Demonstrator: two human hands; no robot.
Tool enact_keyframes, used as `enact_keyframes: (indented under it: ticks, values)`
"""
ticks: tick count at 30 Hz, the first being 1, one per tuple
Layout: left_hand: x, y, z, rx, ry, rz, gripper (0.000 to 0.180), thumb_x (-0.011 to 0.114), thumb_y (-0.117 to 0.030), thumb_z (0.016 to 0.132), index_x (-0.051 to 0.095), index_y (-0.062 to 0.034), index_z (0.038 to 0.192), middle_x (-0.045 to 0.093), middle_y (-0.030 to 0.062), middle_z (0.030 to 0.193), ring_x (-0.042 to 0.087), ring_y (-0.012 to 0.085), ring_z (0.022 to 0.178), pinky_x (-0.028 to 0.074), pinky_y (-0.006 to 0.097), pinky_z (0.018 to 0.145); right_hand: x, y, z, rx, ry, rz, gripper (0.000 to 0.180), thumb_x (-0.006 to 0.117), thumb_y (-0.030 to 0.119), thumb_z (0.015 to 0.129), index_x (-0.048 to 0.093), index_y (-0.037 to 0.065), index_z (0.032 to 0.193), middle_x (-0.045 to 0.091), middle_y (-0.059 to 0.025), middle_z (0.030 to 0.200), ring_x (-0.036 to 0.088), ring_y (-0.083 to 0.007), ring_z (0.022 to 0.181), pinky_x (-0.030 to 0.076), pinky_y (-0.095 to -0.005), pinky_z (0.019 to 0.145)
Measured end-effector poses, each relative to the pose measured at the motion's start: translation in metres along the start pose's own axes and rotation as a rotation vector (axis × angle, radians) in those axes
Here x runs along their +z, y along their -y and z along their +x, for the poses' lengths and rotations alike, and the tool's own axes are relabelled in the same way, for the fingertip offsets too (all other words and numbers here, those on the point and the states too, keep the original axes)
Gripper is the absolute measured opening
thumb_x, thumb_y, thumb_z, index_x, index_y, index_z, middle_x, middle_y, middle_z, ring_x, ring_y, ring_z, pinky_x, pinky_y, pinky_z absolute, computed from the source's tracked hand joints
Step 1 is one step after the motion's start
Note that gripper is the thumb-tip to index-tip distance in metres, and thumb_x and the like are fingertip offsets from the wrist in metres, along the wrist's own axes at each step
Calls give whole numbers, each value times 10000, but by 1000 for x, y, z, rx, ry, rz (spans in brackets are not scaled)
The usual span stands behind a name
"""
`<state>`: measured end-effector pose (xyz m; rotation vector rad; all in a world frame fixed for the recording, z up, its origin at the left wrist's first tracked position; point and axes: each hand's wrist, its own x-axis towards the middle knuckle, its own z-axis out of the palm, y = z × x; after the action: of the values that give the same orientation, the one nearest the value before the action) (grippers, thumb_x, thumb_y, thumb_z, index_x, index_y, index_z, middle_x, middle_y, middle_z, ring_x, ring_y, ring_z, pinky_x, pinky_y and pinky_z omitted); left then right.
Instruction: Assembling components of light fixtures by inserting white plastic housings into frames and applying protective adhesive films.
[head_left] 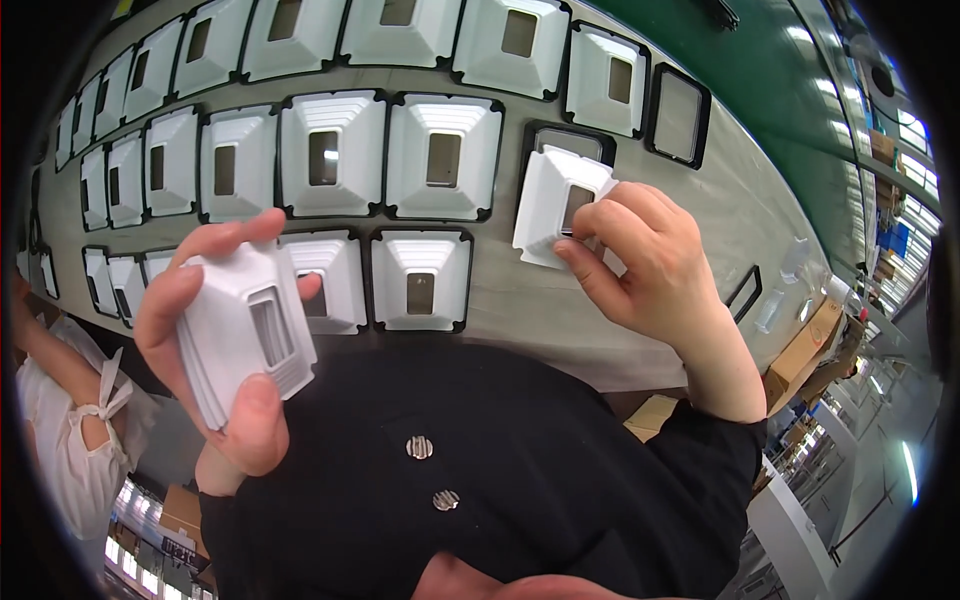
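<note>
My left hand is wrapped round a stack of white stepped plastic covers, each with a rectangular window, held up in front of my body. My right hand pinches a single white cover by the edge of its window. That cover is tilted and partly overlaps a black rectangular frame lying on the table; whether they touch, I cannot tell. Farther right lies a bare black frame. Beside it, a white cover sits in its own black frame.
Rows of white covers in black frames fill the left and middle of the cloth-covered table. A small black frame, clear plastic pieces and a cardboard box are at the right edge. Another person's arm shows at left.
</note>
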<state>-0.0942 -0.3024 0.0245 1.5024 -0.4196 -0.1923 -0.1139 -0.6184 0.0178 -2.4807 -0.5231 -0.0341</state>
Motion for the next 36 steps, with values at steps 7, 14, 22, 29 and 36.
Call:
enact_keyframes:
  ticks: [7, 14, 22, 29, 36]
  values:
    - [4, 1, 5, -64, -14, 72, 663, 606, -281, 775, 313, -187, 1361, 361, 197, 1339, 417, 392, 1258, 529, 459, 896, -2, -17, 6, -94, 66, -68, 227, 710, 108, 769, 487, 76, 746, 450, -58, 710, 495, -225, 625, 429, -329, 575]
    - [-3, 2, 14, -104, -21, 119, 666, 607, -292, 781, 301, -198, 1365, 361, 202, 1324, 444, 383, 1233, 532, 454, 885, 2, -22, 13, -76, 72, -58, 185, 738, 75, 734, 567, 67, 805, 495, -51, 695, 498, -229, 617, 422, -337, 561]
    - [16, -16, 17, -492, -140, -490, 780, 686, -221, 730, 277, -163, 1391, 410, 158, 1313, 405, 379, 1292, 508, 475, 951, 0, 9, 8, 10, -105, 171, 321, 768, 90, 693, 589, 46, 956, 589, -44, 774, 528, -198, 580, 424, -313, 521]
    - [30, -17, 3, -332, -38, -568, 910, 743, -288, 692, 235, -132, 1430, 436, 141, 1305, 428, 372, 1286, 386, 496, 1065, 18, 81, 32, -323, -80, 442, 432, 742, 15, 668, 656, 5, 1091, 603, -83, 790, 586, -213, 645, 465, -302, 539]
    - [28, -36, -7, -443, 3, -585, 1201, 839, -601, 572, 198, -84, 1447, 402, 166, 1369, 398, 373, 1317, 384, 508, 1075, 33, 110, 27, -157, -76, 660, 249, 762, -14, 722, 641, 12, 938, 615, -64, 776, 586, -143, 643, 457, -245, 556]
